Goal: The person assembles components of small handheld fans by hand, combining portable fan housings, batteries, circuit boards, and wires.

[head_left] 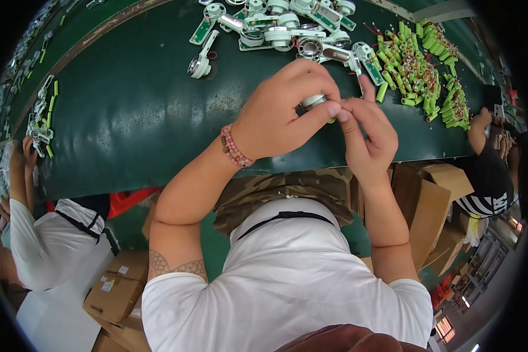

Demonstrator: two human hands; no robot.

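My left hand (287,105) is closed around a small white fan housing (312,101); only part of its round end shows between the fingers. My right hand (371,132) meets it at the fingertips, its thumb and index finger pinched together against the left thumb. Whatever the right fingers pinch is too small or too covered to make out. A sliver of green shows just under the fingertips. Beyond the hands lies a heap of similar white fan housings (276,36) with green circuit boards. One separate white housing with a red wire (200,63) lies left of the heap.
Piled at the right of the dark green work surface (129,94) are green battery cells (408,73) with red wires. Co-workers' hands (29,151) (481,120) work at both sides. Cardboard boxes (419,202) (116,287) stand below the table edge.
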